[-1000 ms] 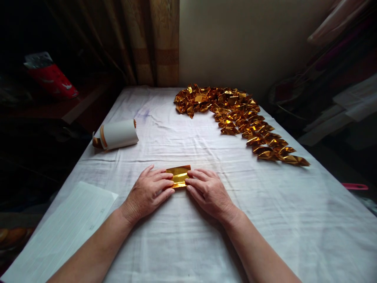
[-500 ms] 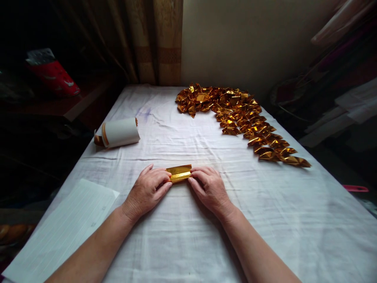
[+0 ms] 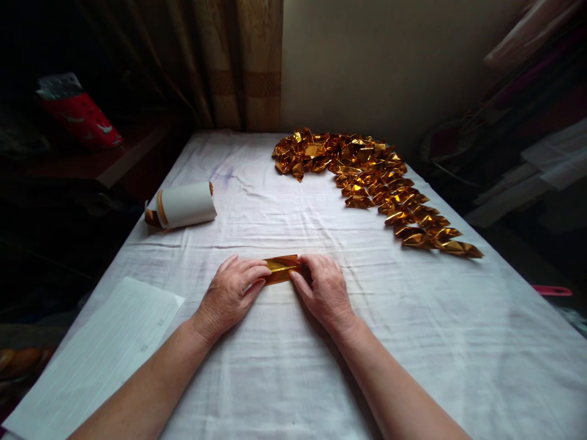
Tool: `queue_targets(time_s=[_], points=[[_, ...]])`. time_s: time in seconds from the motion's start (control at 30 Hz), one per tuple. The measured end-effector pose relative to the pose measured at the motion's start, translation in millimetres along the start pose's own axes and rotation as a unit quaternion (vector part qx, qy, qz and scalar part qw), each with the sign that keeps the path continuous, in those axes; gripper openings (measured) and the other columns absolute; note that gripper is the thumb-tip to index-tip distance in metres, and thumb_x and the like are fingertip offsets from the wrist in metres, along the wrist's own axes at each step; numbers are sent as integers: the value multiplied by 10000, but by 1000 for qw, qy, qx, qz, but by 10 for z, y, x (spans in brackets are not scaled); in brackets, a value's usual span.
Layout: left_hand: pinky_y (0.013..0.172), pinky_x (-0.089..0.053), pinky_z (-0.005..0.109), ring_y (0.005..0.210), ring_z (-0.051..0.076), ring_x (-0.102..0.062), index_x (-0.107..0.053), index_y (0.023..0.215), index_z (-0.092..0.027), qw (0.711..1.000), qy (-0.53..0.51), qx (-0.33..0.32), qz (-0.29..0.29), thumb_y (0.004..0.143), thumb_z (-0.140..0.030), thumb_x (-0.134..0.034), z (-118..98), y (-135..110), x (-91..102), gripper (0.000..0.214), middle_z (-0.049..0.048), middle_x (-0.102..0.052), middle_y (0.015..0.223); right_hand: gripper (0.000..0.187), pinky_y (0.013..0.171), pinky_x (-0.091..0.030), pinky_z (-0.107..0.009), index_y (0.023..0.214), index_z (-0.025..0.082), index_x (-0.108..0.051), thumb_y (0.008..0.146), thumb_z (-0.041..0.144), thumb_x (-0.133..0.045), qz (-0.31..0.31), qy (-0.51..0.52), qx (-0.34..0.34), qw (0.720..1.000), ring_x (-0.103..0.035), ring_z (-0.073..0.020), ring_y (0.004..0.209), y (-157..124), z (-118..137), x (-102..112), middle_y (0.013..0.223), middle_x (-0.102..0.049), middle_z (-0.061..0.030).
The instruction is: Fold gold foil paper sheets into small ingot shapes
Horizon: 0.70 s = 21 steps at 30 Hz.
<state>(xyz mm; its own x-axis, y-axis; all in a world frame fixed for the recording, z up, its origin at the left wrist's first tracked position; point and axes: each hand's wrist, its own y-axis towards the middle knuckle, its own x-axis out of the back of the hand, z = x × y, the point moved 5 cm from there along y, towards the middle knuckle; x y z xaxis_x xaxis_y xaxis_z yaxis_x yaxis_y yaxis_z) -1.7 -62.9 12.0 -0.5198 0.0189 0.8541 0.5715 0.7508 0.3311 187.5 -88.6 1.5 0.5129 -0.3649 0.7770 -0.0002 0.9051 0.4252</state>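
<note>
before the paper roll (image 3: 188, 205), left hand (image 3: 233, 291) and right hand (image 3: 326, 288), nearly closed, pinch gold foil (image 3: 280, 269) (likely flimsy; best by ends).

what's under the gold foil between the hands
White cloth shows along the near and far edges of the gold foil strip; whatever lies directly beneath is covered.

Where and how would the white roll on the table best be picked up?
Probably around the middle of the white roll, from above, with the nearer left hand straddling its width. It lies on its side with its rounded top uncovered; its uneven ends, one with a tan band close by, would likely offer a poorer hold.
</note>
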Motion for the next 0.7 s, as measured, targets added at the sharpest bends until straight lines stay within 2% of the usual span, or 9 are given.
queue_targets(time_s=[0.13,0.2,0.3,0.4,0.53,0.7], points=[[1071,-365,503,1045,197,-651,-689,1009,-274,1000,10,-5,1,961,-265,-501,1,-2,-18,195,39,-713,1160,81,811,-414,-348,936,226,-640,912,253,-568,20,-21,18,999,-585,-221,915,5,7,-11,957,-677,-51],[1073,-363,502,1051,196,-649,-690,1011,-270,1000,12,-4,2,958,-258,-507,-1,-2,-20,191,39,-714,1159,112,818,-415,-342,909,236,-668,924,239,-558,14,-31,42,999,-584,-211,934,1,50,24,1002,-682,-47],[1072,-362,502,1062,197,-645,-688,1010,-262,1000,12,-3,3,957,-254,-504,-2,0,-21,192,44,-714,1162,172,887,-417,-366,983,254,-707,937,245,-541,-1,-51,88,995,-569,-227,1040,-31,164,86,1140,-662,-69],[1069,-365,499,1070,197,-641,-687,1005,-254,1000,9,-4,3,952,-252,-505,-1,4,-18,189,50,-713,1163,224,1001,-375,-441,1102,286,-703,919,304,-574,29,-70,124,989,-472,-285,1256,-80,275,71,1373,-549,-95],[1076,-359,493,1074,198,-639,-691,1005,-253,1000,3,-5,10,948,-279,-518,-4,6,-18,183,50,-713,1152,274,1057,-317,-512,1146,326,-693,879,356,-637,67,-79,120,987,-351,-345,1391,-116,303,14,1519,-411,-92],[1075,-352,508,1058,203,-646,-697,993,-261,1000,-7,0,9,948,-281,-529,-17,10,-6,175,36,-716,1143,242,1049,-322,-530,1112,301,-701,878,334,-648,51,-112,85,989,-360,-340,1390,-129,186,70,1474,-473,-116]])
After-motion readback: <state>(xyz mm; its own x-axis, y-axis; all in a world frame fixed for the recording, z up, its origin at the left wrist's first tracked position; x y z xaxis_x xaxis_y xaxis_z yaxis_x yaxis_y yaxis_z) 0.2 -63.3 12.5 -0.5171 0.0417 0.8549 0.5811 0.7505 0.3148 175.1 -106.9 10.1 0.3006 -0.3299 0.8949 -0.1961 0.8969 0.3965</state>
